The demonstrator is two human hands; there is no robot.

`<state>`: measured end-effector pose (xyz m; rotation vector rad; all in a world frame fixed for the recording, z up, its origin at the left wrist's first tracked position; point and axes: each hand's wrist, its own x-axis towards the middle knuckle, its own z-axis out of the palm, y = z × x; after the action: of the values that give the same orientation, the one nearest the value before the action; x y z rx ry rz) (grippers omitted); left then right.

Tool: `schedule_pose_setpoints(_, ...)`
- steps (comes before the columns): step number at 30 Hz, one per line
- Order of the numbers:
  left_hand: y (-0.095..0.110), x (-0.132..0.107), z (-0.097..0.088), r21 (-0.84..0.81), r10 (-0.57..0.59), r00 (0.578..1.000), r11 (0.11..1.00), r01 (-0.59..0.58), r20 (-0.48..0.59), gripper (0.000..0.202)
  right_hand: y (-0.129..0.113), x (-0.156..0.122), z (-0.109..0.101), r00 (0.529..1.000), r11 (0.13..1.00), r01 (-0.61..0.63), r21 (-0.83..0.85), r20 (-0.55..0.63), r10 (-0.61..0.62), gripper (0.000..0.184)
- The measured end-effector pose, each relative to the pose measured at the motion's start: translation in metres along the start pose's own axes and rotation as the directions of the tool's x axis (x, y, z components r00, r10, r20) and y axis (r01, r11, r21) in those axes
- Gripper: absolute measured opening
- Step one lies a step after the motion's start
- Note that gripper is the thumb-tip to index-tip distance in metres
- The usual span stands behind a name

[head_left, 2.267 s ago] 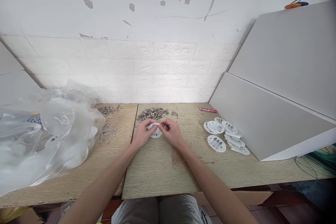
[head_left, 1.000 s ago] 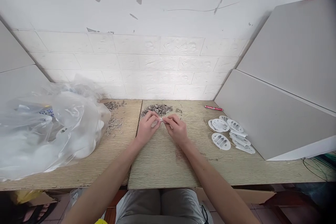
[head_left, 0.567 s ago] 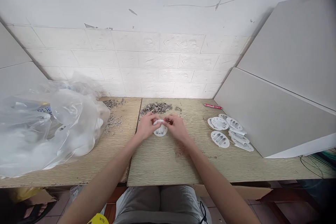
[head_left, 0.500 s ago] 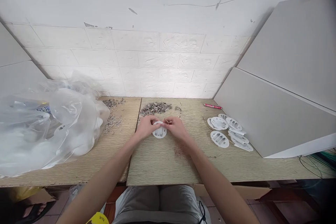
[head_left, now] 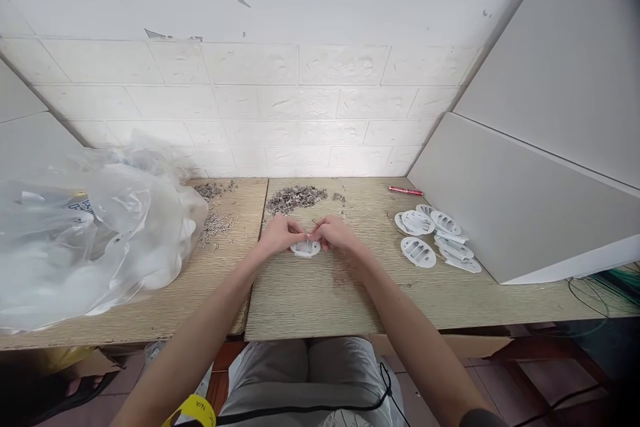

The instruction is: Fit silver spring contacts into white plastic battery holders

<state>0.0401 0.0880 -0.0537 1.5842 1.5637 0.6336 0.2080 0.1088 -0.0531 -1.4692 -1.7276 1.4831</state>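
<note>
A small white oval plastic part (head_left: 305, 249) rests low over the wooden table (head_left: 320, 300), held between both hands. My left hand (head_left: 281, 235) grips its left side with curled fingers. My right hand (head_left: 336, 235) pinches its top right edge, fingertips pressed together against the part. The fingertips of the two hands meet above it. Just behind them lies a heap of small grey metal bits (head_left: 296, 197).
A big clear plastic bag (head_left: 90, 233) of white parts fills the left. Several finished white oval parts (head_left: 436, 237) lie at the right beside a slanted grey panel (head_left: 520, 213). A red pen (head_left: 405, 191) lies near the wall. More grey bits (head_left: 214, 225) are scattered left of centre.
Both hands lifted the white part, pinched something small at its top, then lowered it back toward the table. The view tilted down slightly.
</note>
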Motion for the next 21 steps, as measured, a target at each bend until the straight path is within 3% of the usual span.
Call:
schedule_pose_setpoints(15, -0.003, 0.001, 0.002, 0.054, 0.039, 0.999, 0.998, -0.038, -0.006, 0.021, -0.004, -0.005, 0.005, 0.998, 0.995, 0.003, -0.097, -0.069, -0.009, 0.010)
schedule_pose_setpoints(21, -0.011, 0.001, 0.001, 0.248, 0.264, 0.964, 0.937, -0.245, -0.044, 0.021, -0.005, -0.009, 0.003, 0.996, 0.979, 0.086, -0.184, 0.002, -0.087, 0.014)
